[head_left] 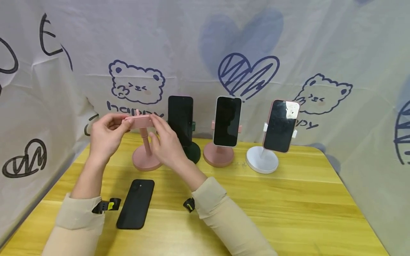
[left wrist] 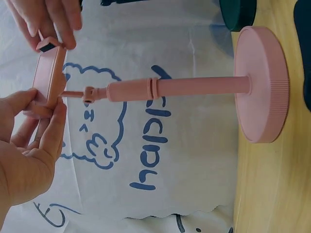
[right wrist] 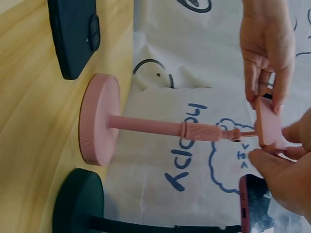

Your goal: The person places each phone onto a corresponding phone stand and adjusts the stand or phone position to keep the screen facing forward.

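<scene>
At the left of the table stands a pink phone stand (head_left: 147, 157) with a round base and an upright pole. Both hands are at the clamp (head_left: 141, 122) on top of it. My left hand (head_left: 107, 134) pinches the clamp's left end between thumb and fingers. At the other end, my right hand (head_left: 168, 144) grips the clamp with its thumb and fingertips, as the right wrist view shows. No phone sits in this clamp (left wrist: 47, 80). Flat on the table in front of the stand lies a black phone (head_left: 136, 203), camera side up.
To the right stand a dark green stand (head_left: 193, 153), a pink stand (head_left: 219, 155) and a white stand (head_left: 262, 160), each holding a phone. The green one is close beside my right hand. A white cloth (head_left: 192, 46) with drawings hangs behind the wooden table (head_left: 288, 213).
</scene>
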